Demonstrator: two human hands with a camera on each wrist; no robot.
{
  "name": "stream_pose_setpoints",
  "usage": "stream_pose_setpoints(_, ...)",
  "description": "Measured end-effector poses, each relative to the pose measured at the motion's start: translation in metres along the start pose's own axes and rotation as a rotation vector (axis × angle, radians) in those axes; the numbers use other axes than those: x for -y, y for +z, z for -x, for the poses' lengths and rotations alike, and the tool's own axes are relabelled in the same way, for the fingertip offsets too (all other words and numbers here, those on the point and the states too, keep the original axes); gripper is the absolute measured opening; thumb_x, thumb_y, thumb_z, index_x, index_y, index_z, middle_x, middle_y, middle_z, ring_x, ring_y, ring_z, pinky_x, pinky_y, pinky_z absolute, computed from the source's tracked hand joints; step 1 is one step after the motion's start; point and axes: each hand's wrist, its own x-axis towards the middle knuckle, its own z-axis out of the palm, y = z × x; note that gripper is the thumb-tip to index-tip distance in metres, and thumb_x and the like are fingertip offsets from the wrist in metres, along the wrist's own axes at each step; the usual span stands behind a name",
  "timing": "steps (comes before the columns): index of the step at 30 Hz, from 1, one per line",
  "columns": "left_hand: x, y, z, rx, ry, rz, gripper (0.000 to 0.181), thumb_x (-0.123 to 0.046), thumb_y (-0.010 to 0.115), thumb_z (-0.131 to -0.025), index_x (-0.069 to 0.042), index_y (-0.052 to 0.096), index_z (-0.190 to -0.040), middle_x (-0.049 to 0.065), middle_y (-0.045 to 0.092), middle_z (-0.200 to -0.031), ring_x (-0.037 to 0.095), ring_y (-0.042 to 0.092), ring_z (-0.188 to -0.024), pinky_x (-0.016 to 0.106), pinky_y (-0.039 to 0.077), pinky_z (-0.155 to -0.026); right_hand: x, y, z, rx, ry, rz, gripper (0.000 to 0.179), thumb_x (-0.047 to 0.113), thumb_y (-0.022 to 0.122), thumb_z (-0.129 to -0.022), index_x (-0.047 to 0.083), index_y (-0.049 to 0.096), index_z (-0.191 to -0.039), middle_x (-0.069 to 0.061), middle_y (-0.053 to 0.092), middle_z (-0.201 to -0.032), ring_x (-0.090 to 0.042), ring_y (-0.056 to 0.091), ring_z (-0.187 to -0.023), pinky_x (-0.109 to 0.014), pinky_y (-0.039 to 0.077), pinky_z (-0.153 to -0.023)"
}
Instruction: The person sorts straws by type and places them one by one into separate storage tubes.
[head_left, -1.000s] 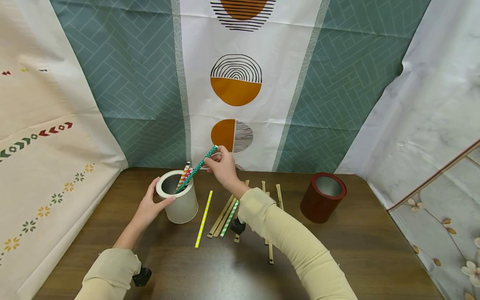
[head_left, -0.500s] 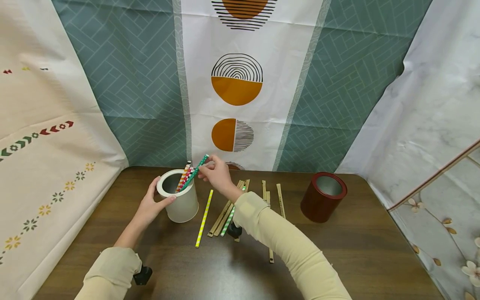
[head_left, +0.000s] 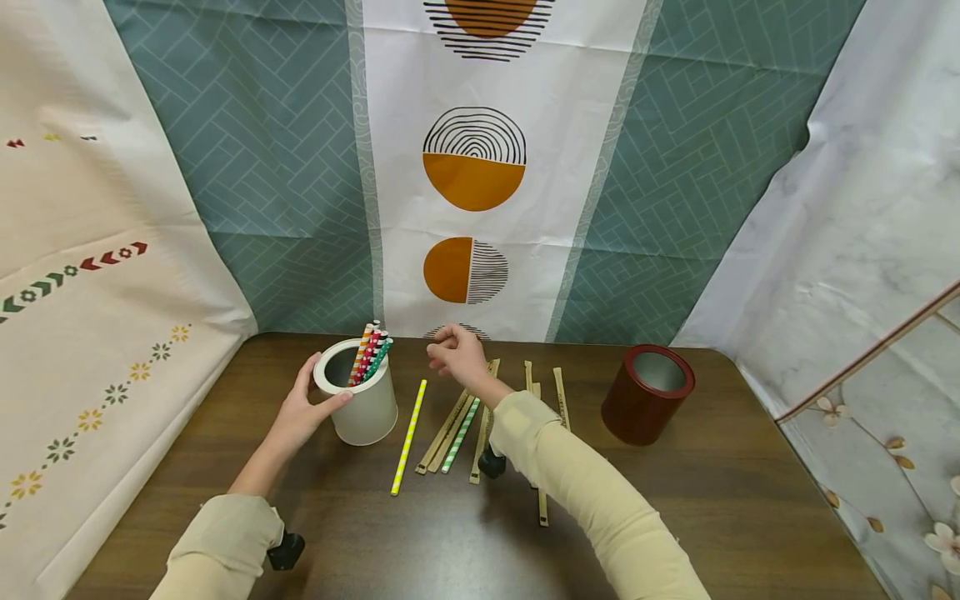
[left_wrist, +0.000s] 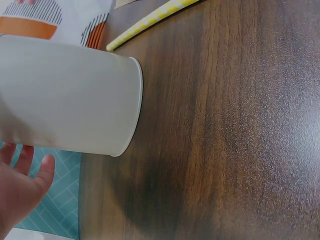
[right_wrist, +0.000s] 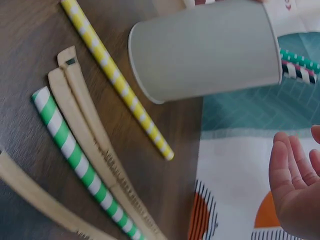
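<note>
My left hand (head_left: 302,412) holds the white can (head_left: 367,417) at its left side, thumb along the front of the rim. In the left wrist view its fingers (left_wrist: 45,172) meet the can's wall. Several patterned paper straws (head_left: 369,354), orange-striped, red, black-striped and green-dotted, lean together at the can's right rim. My right hand (head_left: 459,357) hovers right of the can with loosely bent fingers and nothing in them. Below it on the table lie a yellow dotted straw (head_left: 409,437) and a green-striped straw (head_left: 461,435).
Several slim tan paper-wrapped sticks (head_left: 441,432) lie about the green-striped straw and farther right. A dark red can (head_left: 628,408) stands upright at the table's right. Hanging cloths border the back and sides of the wooden table (head_left: 360,533).
My right hand lowered the green dotted straw into the white can and let go of it. It then drew back to the right. My left hand has stayed on the can.
</note>
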Motion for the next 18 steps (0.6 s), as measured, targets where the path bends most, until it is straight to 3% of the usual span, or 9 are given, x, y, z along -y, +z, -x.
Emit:
stream_pose_setpoints(5, 0.0, 0.0, 0.0, 0.002, -0.004, -0.001, 0.088, -0.028, 0.063, -0.081, -0.016, 0.002, -0.143, 0.014, 0.016, -0.145, 0.032, 0.022, -0.126, 0.055, 0.021, -0.099, -0.009, -0.011, 0.002, -0.029, 0.054, -0.004, 0.024, 0.011, 0.059, -0.084, 0.0, 0.05, -0.103, -0.008, 0.06, -0.081, -0.028, 0.063, -0.072, -0.038, 0.052, -0.063)
stream_pose_setpoints(8, -0.001, -0.001, 0.001, 0.004, -0.01, -0.005, 0.089, -0.029, 0.063, -0.081, -0.017, 0.001, -0.143, 0.014, 0.016, -0.145, 0.032, 0.022, -0.126, 0.055, 0.021, -0.099, -0.004, -0.017, 0.01, -0.034, 0.09, -0.013, 0.024, 0.008, 0.058, -0.084, -0.003, 0.049, -0.104, -0.012, 0.06, -0.084, -0.039, 0.06, -0.081, -0.039, 0.052, -0.063)
stream_pose_setpoints(12, -0.001, -0.001, 0.001, 0.006, -0.015, -0.006, 0.089, -0.029, 0.063, -0.081, -0.017, 0.001, -0.143, 0.015, 0.017, -0.145, 0.032, 0.022, -0.126, 0.056, 0.021, -0.099, -0.016, -0.022, 0.01, -0.064, 0.142, -0.024, 0.024, 0.008, 0.059, -0.083, 0.0, 0.048, -0.103, -0.009, 0.057, -0.08, -0.034, 0.06, -0.071, -0.044, 0.051, -0.065)
stream_pose_setpoints(15, -0.001, 0.0, 0.001, 0.005, -0.017, -0.006, 0.089, -0.029, 0.063, -0.081, -0.018, 0.001, -0.143, 0.015, 0.017, -0.145, 0.032, 0.022, -0.127, 0.056, 0.021, -0.099, -0.036, -0.025, 0.004, -0.079, 0.184, -0.053, 0.024, 0.009, 0.06, -0.082, 0.003, 0.048, -0.102, -0.001, 0.052, -0.075, -0.02, 0.058, -0.061, -0.039, 0.051, -0.06)
stream_pose_setpoints(18, -0.002, 0.0, 0.001, 0.005, -0.017, -0.005, 0.089, -0.029, 0.063, -0.081, -0.017, 0.001, -0.143, 0.015, 0.017, -0.145, 0.032, 0.022, -0.127, 0.056, 0.021, -0.099, -0.046, -0.028, 0.006, -0.073, 0.218, -0.068, 0.028, 0.008, 0.06, -0.082, 0.001, 0.045, -0.105, -0.003, 0.05, -0.075, -0.017, 0.055, -0.059, -0.034, 0.048, -0.054)
